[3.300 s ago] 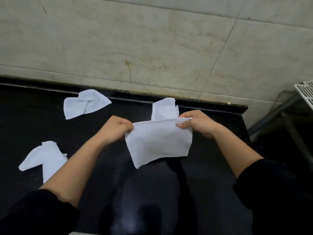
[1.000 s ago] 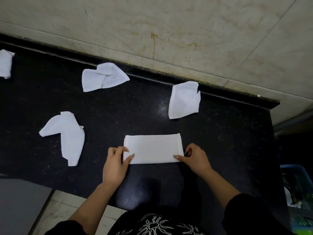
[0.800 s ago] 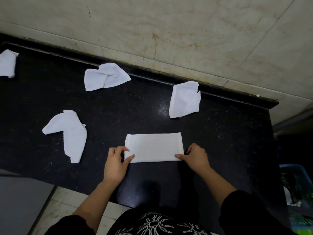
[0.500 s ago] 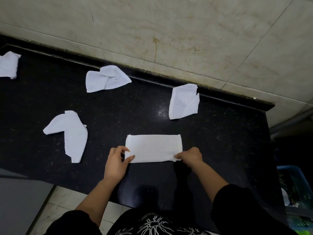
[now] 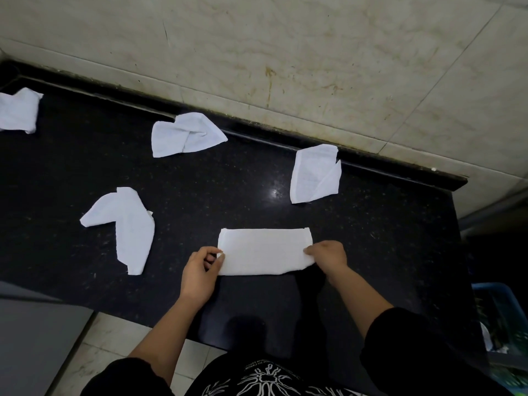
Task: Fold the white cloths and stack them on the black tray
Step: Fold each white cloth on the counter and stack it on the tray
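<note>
— White folded cloth (image 5: pixel 264 251), lying flat on the black counter (image 5: pixel 371 238).

— And the hands?

— The left hand (image 5: pixel 200 270) pinches its left end between thumb and finger. The right hand (image 5: pixel 328 257) grips its right end with its fingers curled.

— Anything else around?

— A crumpled cloth (image 5: pixel 125 224) left of the folded cloth, another (image 5: pixel 185 135) behind it to the left, a third (image 5: pixel 314 174) behind it to the right, and a fourth (image 5: pixel 18 111) far off left. There's a blue basket (image 5: pixel 497 310) to its right, off the counter.

The desk (image 5: pixel 257 172) is polished black stone, speckled and glossy. The folded cloth (image 5: pixel 264 250) and crumpled cloths (image 5: pixel 125 224) are matt white woven fabric. The far wall (image 5: pixel 285 52) is veined, stained marble tile.
</note>
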Available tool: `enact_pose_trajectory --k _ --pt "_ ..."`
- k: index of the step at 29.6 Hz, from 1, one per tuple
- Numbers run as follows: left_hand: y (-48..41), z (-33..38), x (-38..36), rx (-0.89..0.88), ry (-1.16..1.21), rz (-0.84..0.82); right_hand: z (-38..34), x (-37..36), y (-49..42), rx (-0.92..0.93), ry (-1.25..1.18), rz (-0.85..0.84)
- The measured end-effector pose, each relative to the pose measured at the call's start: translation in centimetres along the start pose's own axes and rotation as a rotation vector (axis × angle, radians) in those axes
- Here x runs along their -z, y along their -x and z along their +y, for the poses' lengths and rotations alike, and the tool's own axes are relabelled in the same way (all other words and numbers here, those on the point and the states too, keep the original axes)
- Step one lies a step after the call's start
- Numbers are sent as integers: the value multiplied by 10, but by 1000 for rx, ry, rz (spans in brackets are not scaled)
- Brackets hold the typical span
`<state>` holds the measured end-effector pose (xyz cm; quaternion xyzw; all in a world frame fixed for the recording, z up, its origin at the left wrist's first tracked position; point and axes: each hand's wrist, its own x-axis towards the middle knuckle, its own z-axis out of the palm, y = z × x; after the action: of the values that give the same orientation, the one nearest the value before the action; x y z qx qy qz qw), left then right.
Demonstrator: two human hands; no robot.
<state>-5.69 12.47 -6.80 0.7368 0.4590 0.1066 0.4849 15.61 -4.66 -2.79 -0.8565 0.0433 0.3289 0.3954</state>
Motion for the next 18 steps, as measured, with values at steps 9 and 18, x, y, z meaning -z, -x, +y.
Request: enact_pose_trajectory --k 9,18 --pt "-6 0 6 66 62 -18 -55 -42 29 287 179 -218" --pt "-13 1 13 107 89 -68 -71 -115 41 313 512 -371"
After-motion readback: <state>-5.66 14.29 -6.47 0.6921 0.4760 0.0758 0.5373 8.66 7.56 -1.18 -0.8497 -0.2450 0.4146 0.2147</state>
